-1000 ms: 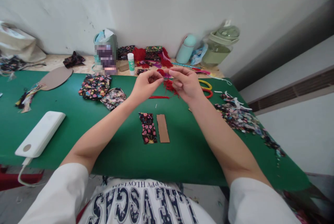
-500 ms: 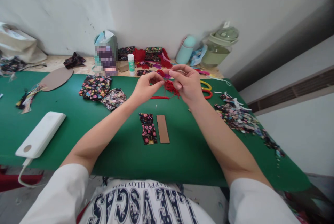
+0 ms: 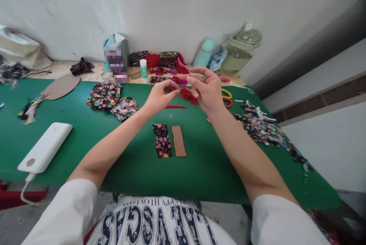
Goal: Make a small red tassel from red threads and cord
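Via cam I see L hand pinched, hold too small to tell; R hand curled, can't tell if gripping. Red threads btwn; cloth strip, card strip on counter.

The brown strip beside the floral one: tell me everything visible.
The brown strip is narrow and roughly rectangular, with a matte face that looks like cardboard and a slightly uneven left edge. It lies flat on the green tabletop, long sides running front to back, just right of the floral strip, not touching it. Nothing else touches it.
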Motion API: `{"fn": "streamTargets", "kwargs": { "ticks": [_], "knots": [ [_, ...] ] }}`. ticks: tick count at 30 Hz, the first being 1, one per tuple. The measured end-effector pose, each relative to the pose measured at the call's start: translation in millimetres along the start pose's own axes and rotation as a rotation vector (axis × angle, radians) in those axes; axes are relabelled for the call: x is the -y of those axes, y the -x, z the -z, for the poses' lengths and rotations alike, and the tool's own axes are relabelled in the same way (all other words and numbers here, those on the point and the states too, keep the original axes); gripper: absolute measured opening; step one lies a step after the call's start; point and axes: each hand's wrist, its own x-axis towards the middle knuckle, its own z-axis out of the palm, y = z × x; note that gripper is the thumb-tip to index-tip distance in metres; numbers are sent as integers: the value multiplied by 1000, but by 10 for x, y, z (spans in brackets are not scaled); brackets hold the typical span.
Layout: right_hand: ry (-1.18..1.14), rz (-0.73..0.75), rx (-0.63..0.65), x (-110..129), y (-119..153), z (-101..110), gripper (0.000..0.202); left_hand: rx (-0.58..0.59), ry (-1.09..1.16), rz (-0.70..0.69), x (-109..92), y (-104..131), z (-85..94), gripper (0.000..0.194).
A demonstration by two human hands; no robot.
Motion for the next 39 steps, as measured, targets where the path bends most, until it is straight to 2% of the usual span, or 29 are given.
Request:
{"fn": "streamTargets", "kwargs": {
  "ticks": [14,18,22,25,28,32,36,39],
  "knots": [
    [131,46,-88,54,-14,38,46,23,14,-1,50,0,-9,7],
    [111,45,-69,61,-9,23,43,27,28,10,112,8,-18,5],
    [108,47,-46,78,19,-22,35,-45,152,-23,138,8,-50,24],
    [131,33,-20,90,46,-51,31,29,249,-27,113,11,-80,32],
    [131,32,2,90,54,-52,26,116,280,9,86,19,-85,25],
    [118,28,10,78,23,-2,24,109,212,79,78,7,-21,6],
    [142,70,-58,65,-35,74,21,47,80,90,61,-34,88,11],
    [165,97,-110,40,-82,137,20,76,-2,90,42,-61,178,16]
  ]
}}
